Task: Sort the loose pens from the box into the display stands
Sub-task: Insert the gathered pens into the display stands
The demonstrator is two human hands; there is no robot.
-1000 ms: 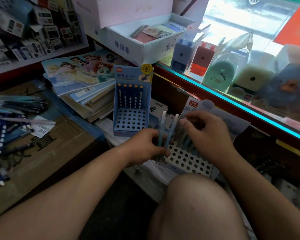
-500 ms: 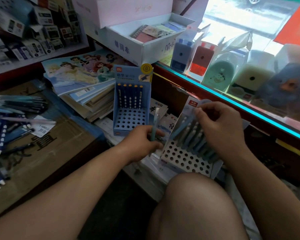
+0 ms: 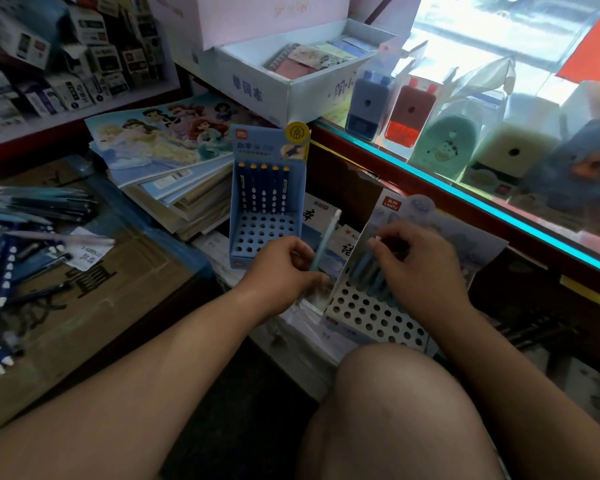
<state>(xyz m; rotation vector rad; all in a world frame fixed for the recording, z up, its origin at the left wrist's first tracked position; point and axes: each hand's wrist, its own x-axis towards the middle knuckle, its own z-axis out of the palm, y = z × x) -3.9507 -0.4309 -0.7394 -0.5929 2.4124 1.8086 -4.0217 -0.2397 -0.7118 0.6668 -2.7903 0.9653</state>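
Observation:
A white perforated display stand (image 3: 371, 315) leans against my knee at centre right, with several light-blue pens standing in its back rows. My right hand (image 3: 421, 268) rests over those pens, fingertips pinching the white top of one. My left hand (image 3: 284, 270), just left of the stand, holds one light-blue pen (image 3: 324, 242) upright. A blue display stand (image 3: 265, 233) behind it holds several dark-blue pens in its back row. Loose pens (image 3: 21, 216) lie on a flattened cardboard box (image 3: 94, 306) at the left.
A stack of notebooks (image 3: 174, 178) lies behind the blue stand. A glass counter (image 3: 499, 209) with pencil sharpeners runs along the right. A white open box (image 3: 284, 81) sits at the back. My bare knee (image 3: 395, 410) fills the lower middle.
My right hand has dropped from the stand's header card onto the pens in it. My left hand with its single pen has barely moved.

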